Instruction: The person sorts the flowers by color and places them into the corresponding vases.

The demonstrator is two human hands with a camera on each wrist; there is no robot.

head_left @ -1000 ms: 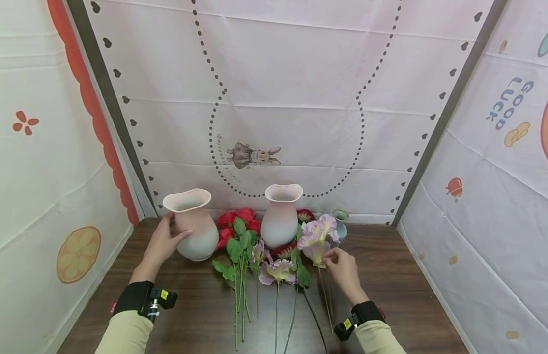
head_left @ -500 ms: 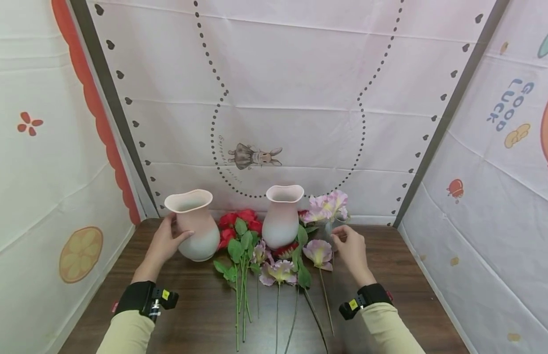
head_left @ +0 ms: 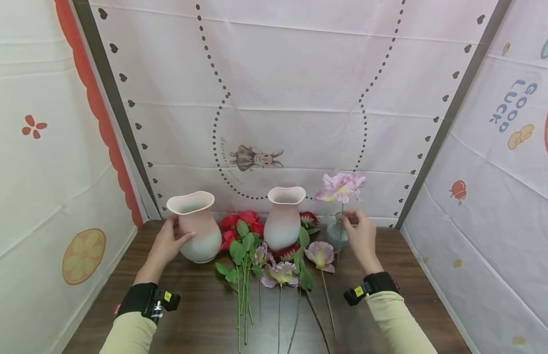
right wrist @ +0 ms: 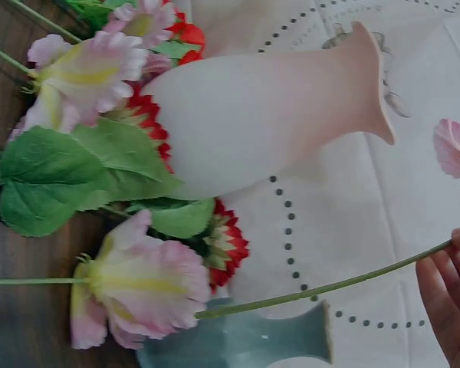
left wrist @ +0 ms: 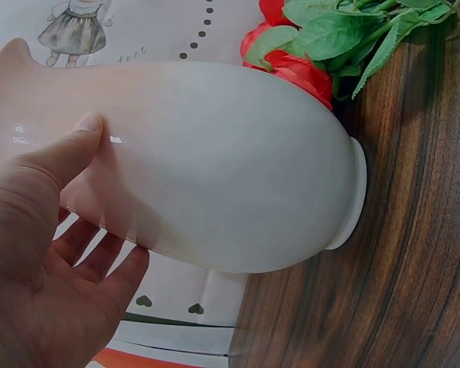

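My left hand holds the left pink-to-white vase round its neck and side, thumb in front and fingers behind, in the left wrist view too. The vase stands tilted slightly at the table's back left. My right hand pinches the stem of a pink-and-yellow artificial flower, blossom upright above the fingers. In the right wrist view its green stem runs down past a small blue-green vase, which stands just left of this hand in the head view. The stem's lower end is hidden behind another pink flower.
A second pink-to-white vase stands at the back middle. Red roses with green stems lie left of it. More pink flowers and dark red flowers lie around it on the brown table. Printed cloth walls enclose the back and sides.
My right hand has lifted the pink flower off the pile, up and to the right, towards the small blue-green vase. My left hand stays on the left vase.
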